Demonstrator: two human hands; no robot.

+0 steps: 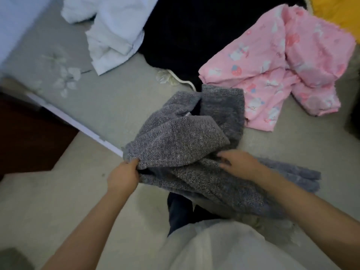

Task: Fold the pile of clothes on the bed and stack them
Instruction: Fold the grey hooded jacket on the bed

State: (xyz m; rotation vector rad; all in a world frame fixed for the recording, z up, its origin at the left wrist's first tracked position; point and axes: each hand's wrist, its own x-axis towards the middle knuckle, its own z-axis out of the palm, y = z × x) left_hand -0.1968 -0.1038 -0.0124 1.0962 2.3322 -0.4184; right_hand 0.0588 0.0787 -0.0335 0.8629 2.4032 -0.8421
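A grey knitted garment [187, 141] lies crumpled near the front edge of the bed [101, 98]. My left hand [124, 172] pinches its lower left edge, fingers curled round the fabric. My right hand [239, 164] lies on the garment's right part with fingers spread over the knit. Farther back on the bed lie a pink printed garment [282, 69], a black garment [187, 36] and a white garment [115, 30], all unfolded.
The bed has a grey sheet with pale flower prints, and its white side edge [78, 123] runs diagonally at left. Beige floor [48, 201] lies below left. A yellow item [339, 10] shows at the top right corner.
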